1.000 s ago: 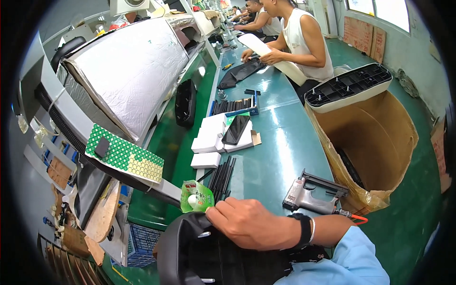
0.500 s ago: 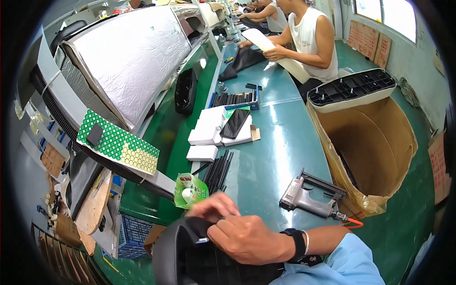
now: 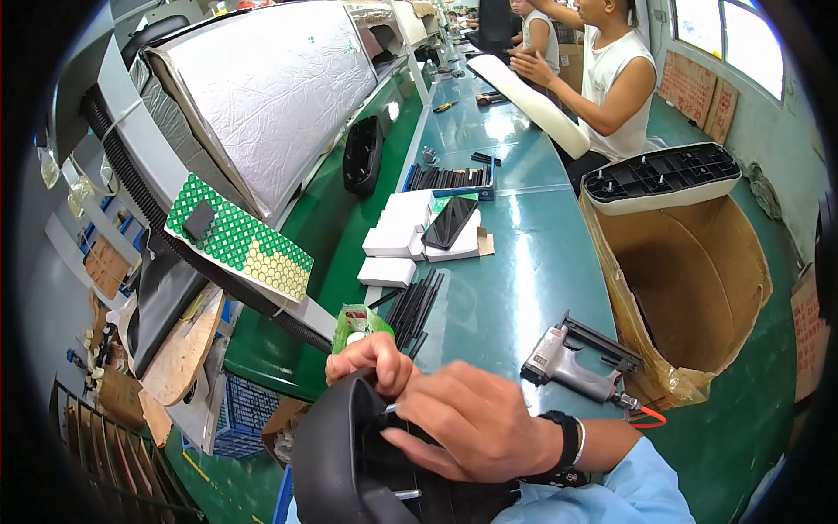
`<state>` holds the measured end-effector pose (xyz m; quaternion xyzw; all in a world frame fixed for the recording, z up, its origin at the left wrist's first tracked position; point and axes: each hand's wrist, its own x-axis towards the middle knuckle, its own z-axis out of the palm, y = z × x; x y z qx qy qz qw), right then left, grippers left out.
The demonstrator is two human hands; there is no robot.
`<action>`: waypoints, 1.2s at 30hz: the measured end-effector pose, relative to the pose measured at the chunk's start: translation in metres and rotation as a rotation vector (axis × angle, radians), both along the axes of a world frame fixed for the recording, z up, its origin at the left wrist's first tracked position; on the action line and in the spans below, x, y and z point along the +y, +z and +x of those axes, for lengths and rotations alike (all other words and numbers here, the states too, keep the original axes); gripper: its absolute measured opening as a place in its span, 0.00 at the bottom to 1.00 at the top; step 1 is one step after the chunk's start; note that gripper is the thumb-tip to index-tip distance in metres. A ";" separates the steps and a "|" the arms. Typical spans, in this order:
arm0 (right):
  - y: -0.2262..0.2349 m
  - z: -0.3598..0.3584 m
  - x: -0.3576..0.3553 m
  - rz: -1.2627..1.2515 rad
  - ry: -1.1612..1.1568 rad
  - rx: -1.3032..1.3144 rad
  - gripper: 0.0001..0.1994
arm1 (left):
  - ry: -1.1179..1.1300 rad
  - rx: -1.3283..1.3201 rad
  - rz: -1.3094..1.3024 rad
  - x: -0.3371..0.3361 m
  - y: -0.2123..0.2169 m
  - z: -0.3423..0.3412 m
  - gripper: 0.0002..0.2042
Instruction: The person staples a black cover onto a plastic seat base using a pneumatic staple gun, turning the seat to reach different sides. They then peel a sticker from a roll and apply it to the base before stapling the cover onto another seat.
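Both hands, left hand (image 3: 371, 360) and right hand (image 3: 476, 424), grip the black curved part (image 3: 336, 463).

Left hand (image 3: 371, 360) mostly hidden behind right hand (image 3: 476, 424), only knuckles show; black padded part (image 3: 340, 463) cut off by bottom edge; its inner side covered by fingers; co-worker's head cropped at top

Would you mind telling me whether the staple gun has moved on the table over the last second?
No. The staple gun lies in the same spot beside the cardboard box; only the camera shifted.
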<state>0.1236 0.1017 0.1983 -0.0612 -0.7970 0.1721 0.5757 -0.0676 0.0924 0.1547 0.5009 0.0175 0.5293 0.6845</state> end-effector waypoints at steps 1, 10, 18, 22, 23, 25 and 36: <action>0.007 -0.003 0.003 0.068 -0.064 0.042 0.16 | -0.002 -0.001 0.003 -0.006 0.006 0.004 0.29; 0.036 0.010 0.015 -0.060 0.360 -0.217 0.18 | 0.213 0.217 -0.153 -0.014 -0.001 -0.003 0.33; 0.042 0.003 0.010 -0.321 0.401 -0.215 0.13 | 0.331 0.145 -0.307 -0.017 0.011 0.018 0.31; 0.040 0.004 0.017 -0.447 0.514 -0.149 0.08 | 0.360 0.165 -0.185 -0.008 0.001 0.014 0.31; 0.040 0.006 0.020 -0.445 0.518 -0.150 0.08 | 0.374 0.171 -0.153 -0.008 -0.001 0.012 0.31; 0.038 0.009 0.026 -0.359 0.580 -0.164 0.08 | 0.391 0.176 -0.118 -0.008 -0.007 0.005 0.31; 0.041 0.006 0.013 -0.315 0.586 -0.190 0.12 | 0.271 0.028 -0.168 -0.017 0.007 0.017 0.26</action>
